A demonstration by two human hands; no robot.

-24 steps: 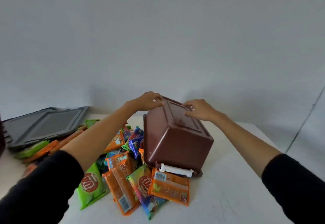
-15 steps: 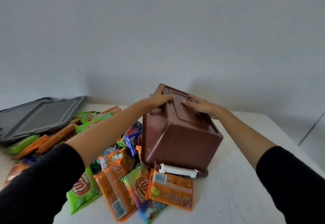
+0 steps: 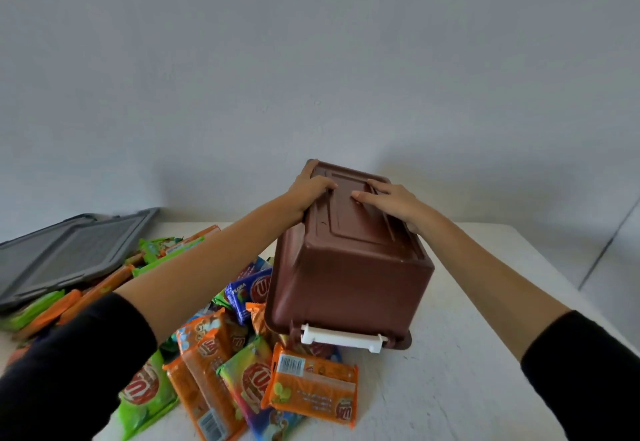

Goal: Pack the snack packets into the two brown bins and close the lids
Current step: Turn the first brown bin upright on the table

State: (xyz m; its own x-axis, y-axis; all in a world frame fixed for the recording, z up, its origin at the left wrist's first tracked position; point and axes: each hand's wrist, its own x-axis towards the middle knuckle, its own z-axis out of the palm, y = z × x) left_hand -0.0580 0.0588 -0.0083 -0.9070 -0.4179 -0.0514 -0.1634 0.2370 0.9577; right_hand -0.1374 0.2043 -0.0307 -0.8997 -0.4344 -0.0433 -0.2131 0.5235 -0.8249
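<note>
A brown bin [image 3: 349, 281] stands upside down and tilted on the white table [image 3: 457, 381], its rim with a white latch handle [image 3: 343, 338] near me. My left hand [image 3: 308, 194] grips the far left corner of the bin's base, thumb round the edge. Flat on the base's right side lies my right hand [image 3: 391, 203], fingers pointing left. Several snack packets lie spilled under and left of the bin: an orange one [image 3: 311, 385] in front, a blue one [image 3: 247, 290], a green one [image 3: 145, 395].
Grey lids [image 3: 69, 253] lie stacked at the far left of the table, with more green and orange packets [image 3: 166, 250] around them. A plain wall rises behind the table. To the right of the bin the table top is bare.
The bin's base has risen and tipped more toward me under both hands. My left hand has shifted onto the far corner. More packets show beneath the rim.
</note>
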